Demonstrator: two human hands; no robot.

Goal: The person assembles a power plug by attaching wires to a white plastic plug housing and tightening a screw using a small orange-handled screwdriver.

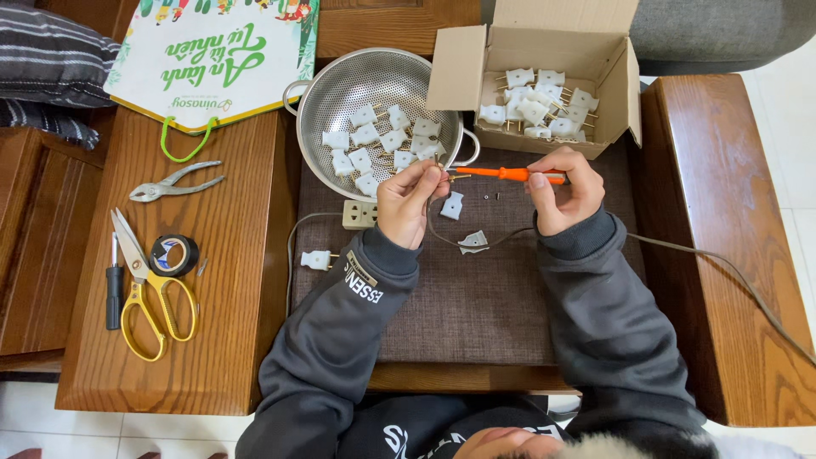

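Note:
My left hand (408, 197) pinches a small metal plug part with a thin wire at its fingertips, just in front of the steel colander (340, 93). My right hand (563, 191) grips an orange-handled screwdriver (508, 174), held level with its tip pointing left at that part. A grey cable (722, 263) runs from under my hands off to the right. Two white plug shell halves (452, 206) lie on the brown mat (484, 297) below my hands, with tiny screws beside them.
The colander holds several white plugs. An open cardboard box (544, 51) at the back right holds several more. A socket block (359, 214) and white plug (315, 259) lie by my left sleeve. Pliers (174, 183), yellow scissors (149, 297), black tape (174, 253) and a black screwdriver (114, 293) lie at left.

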